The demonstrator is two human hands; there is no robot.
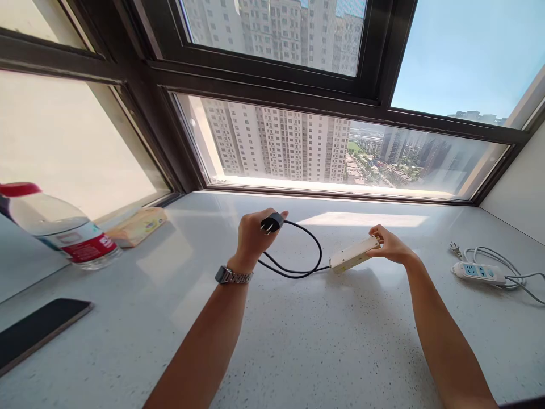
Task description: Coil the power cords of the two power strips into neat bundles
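Holding a black plug (pixel 271 222) tight in the left hand (pixel 251 238), prongs pointing left, away from the white power strip (pixel 354 254). Gripping the far end of that strip with the right hand (pixel 389 245), just right of it. Lying long from left to right, near end tipped down to the white counter (pixel 298 341). Looping from the strip's left end back up to the plug, a black cord (pixel 306 258). Sitting left of the strip, the plug hand, close but not touching. Resting well to the right of the strip, a second strip (pixel 479 271) with a grey cord. Standing far left, a water bottle (pixel 59 230), a tissue pack (pixel 137 225) and a dark phone (pixel 38 329)
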